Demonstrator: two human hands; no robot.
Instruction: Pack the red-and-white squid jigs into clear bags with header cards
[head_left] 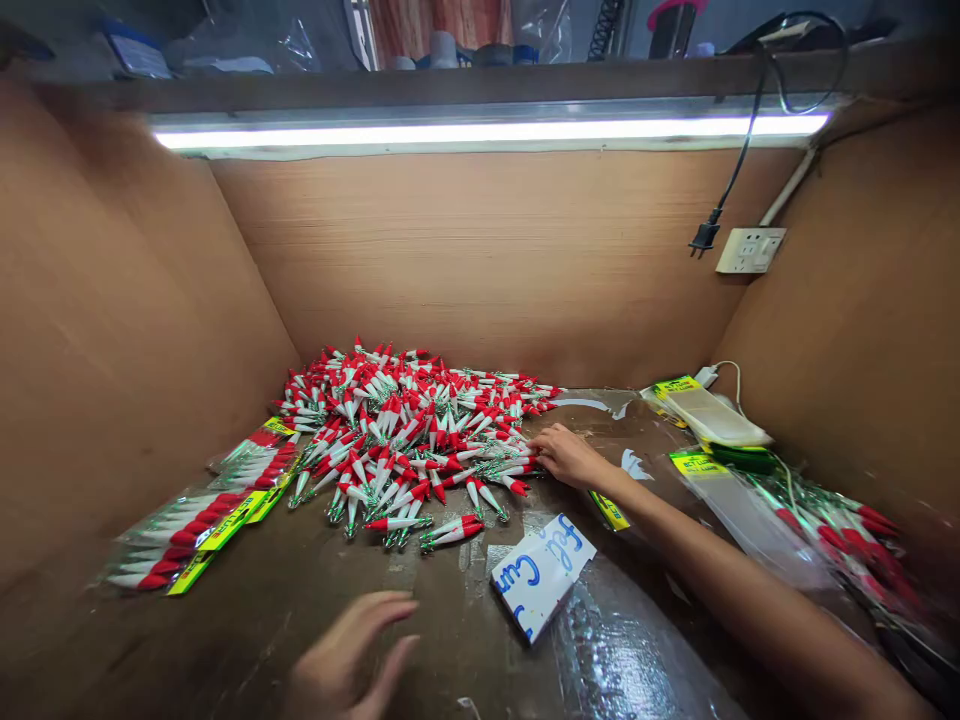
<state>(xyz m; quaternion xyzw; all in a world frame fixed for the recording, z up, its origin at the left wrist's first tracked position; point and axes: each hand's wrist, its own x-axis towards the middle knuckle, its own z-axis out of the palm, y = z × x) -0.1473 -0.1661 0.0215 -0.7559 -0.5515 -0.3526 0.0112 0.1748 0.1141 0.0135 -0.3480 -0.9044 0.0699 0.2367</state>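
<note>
A large pile of red and white pointed pieces with green tinsel-like ends (397, 430) lies at the back of the brown table. At the pile's right edge, my right hand (568, 455) reaches in with its fingers bent together against the pieces; what lies between the fingertips is too small to tell. My left hand (356, 655), slightly blurred, hovers over the front of the table with thumb and fingers apart and nothing between them. Between the hands sits a white block with blue handwriting (541, 578). A yellow-labelled packet (611, 510) is partly hidden under my right forearm.
Filled packets with yellow labels (217, 515) lie at the left. Flat clear bags (742, 505), a stack of packets (709, 412) and more red and white pieces (847, 530) occupy the right. A black plug (705, 236) hangs near the wall outlet (751, 250).
</note>
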